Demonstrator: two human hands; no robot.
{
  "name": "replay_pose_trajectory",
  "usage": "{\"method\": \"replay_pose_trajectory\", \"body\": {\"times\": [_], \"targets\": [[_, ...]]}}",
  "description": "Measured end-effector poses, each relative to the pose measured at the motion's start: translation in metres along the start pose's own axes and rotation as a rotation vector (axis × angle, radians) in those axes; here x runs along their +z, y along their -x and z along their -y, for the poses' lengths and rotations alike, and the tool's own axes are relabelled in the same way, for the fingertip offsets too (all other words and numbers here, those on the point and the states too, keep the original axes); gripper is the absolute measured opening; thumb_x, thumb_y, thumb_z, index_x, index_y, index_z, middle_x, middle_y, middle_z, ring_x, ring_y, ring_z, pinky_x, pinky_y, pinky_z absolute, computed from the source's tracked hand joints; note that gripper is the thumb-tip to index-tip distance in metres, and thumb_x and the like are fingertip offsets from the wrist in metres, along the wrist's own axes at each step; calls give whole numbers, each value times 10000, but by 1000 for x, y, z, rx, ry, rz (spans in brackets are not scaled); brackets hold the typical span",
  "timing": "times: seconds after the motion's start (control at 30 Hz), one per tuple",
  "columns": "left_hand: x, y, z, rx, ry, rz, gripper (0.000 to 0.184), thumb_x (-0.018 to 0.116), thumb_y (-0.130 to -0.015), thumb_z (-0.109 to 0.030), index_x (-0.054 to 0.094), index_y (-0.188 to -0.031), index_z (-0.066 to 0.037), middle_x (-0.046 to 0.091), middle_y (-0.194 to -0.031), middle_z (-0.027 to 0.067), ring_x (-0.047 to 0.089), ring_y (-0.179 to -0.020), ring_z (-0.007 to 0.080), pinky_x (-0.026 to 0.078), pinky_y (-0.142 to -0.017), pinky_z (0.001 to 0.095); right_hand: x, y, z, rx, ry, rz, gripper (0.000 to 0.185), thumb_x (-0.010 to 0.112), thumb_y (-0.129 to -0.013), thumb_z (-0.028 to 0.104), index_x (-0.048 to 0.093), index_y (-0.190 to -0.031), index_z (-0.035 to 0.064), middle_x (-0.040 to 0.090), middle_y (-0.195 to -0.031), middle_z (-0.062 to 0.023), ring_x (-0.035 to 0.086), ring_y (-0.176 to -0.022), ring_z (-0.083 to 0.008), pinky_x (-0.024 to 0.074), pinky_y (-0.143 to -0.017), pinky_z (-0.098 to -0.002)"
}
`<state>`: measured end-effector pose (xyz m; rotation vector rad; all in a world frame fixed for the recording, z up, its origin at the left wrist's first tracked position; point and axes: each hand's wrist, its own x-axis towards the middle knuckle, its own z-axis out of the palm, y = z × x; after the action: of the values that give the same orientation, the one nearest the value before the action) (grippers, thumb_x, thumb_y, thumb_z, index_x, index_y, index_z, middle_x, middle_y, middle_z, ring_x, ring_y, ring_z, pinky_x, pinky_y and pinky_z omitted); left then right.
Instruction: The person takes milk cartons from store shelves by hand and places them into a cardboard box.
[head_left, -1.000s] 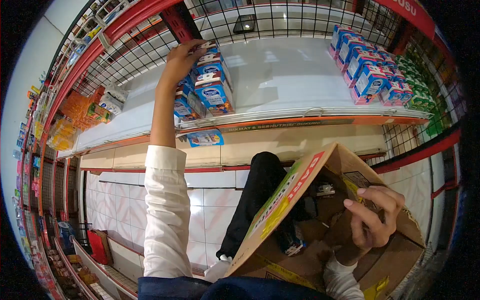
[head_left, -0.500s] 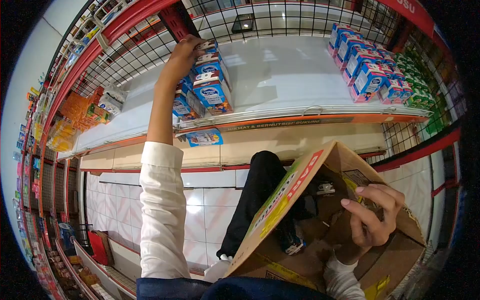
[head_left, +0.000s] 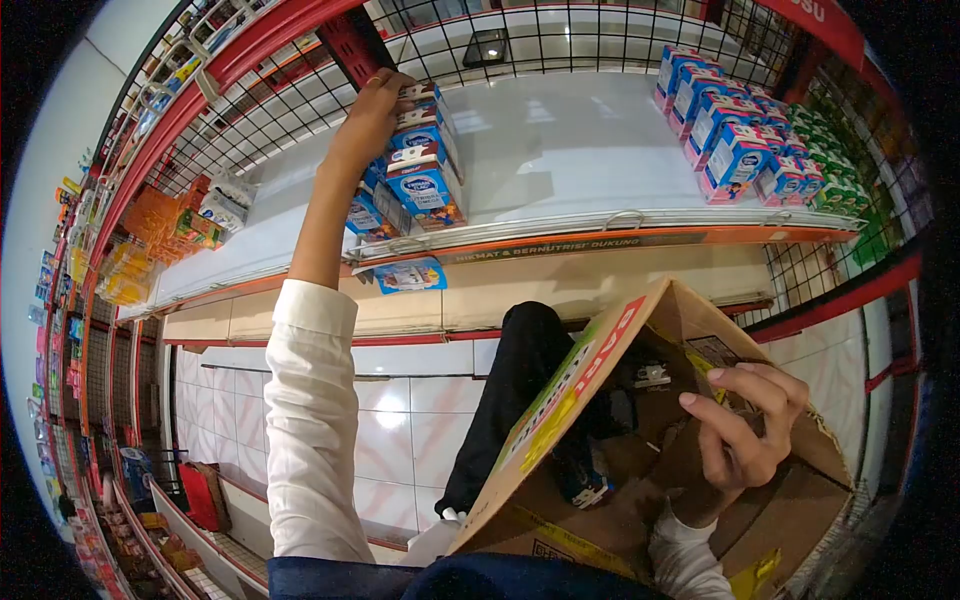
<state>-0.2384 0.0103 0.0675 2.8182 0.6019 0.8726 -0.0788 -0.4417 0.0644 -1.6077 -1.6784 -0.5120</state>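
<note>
My left hand reaches over the shelf, at the back of the blue and brown milk cartons. Its fingers bend over the rearmost carton tops; whether they grip one is hidden. The cartons stand upright in two rows beside my forearm. My right hand is at the opening of a cardboard box, fingers apart and curved, holding nothing. Inside the box, a dark blue carton lies low on the left, and a small pale-topped item sits further back.
Pink and blue cartons stand at the shelf's right, beside green packs. Orange packs and white packs are at the left. Wire mesh closes the shelf's back. A blue card hangs below the front edge. My knee is beside the box.
My left hand has shifted slightly back, and its forearm and sleeve have swung a little to the left. My right hand and the box have barely moved.
</note>
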Motion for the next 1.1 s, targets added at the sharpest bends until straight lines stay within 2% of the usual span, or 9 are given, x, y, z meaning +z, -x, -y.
{"method": "replay_pose_trajectory", "body": {"times": [0.1, 0.2, 0.27, 0.47, 1.1], "targets": [[-3, 0, -9, 39, 2, -12, 464, 433, -695, 146, 546, -1111, -26, 562, -1091, 190, 526, -1030, 373, 417, -905, 396, 2, 2, -1, 0, 3, -19, 306, 597, -578, 45, 721, -849, 113, 623, -911, -77, 527, -838, -259, 455, -761, -350], [-4, 0, -10, -10, -41, 19, 475, 412, -691, 149, 545, -1115, -21, 564, -1102, 191, 534, -1016, 368, 424, -901, 396, 2, 2, -1, -5, 5, -22, 301, 599, -581, 59, 722, -849, 115, 624, -906, -78, 529, -835, -256, 457, -762, -355], [-3, -2, -3, 75, 28, 3, 440, 441, -726, 128, 545, -1125, -26, 570, -1108, 184, 541, -1015, 365, 429, -903, 396, 2, 2, 0, -1, 6, -20, 295, 596, -587, 58, 722, -848, 115, 624, -909, -77, 530, -834, -256, 457, -761, -356], [-2, -4, -3, 42, -54, 7, 323, 526, -810, 21, 564, -1127, -24, 594, -1104, 168, 547, -1052, 354, 429, -915, 385, 2, 1, -1, -6, 7, -7, 299, 599, -586, 55, 725, -850, 117, 623, -907, -76, 530, -837, -255, 459, -758, -355], [-1, -5, 0, -1, 88, 26, 299, 546, -865, -62, 578, -1162, -64, 603, -1150, 139, 566, -1092, 300, 433, -921, 359, 2, 0, 2, 0, 32, 7, 344, 607, -561, 16, 732, -862, 127, 633, -920, -65, 516, -864, -239, 467, -757, -340]]}}
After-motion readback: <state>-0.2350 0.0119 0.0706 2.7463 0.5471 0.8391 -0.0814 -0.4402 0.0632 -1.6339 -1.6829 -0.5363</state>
